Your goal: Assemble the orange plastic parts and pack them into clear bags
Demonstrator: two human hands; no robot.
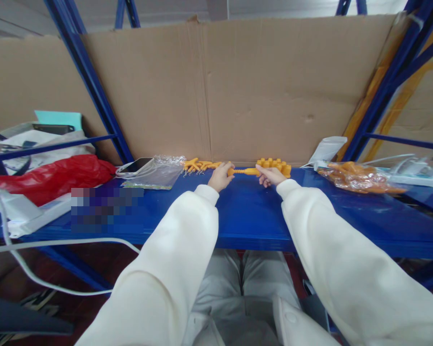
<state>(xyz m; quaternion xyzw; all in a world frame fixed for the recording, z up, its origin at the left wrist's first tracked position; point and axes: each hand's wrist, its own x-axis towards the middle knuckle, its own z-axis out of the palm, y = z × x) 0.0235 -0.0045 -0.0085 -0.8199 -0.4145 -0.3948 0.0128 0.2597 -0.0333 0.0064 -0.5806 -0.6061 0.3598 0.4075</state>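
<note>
A thin orange plastic piece with a ridged shaft stretches between my two hands above the blue table. My left hand is closed on its left end, fingers wrapped round it. My right hand pinches its thicker right end. To the left of my left hand lie several orange branched pieces, with small metal rings or chains by them. Behind my right hand sits a group of knobbly orange pieces, partly hidden by that hand.
The blue table backs onto a tall cardboard sheet. On the left are a clear plastic bag, a phone, a red bag and a white cable. A bag of orange parts lies at right.
</note>
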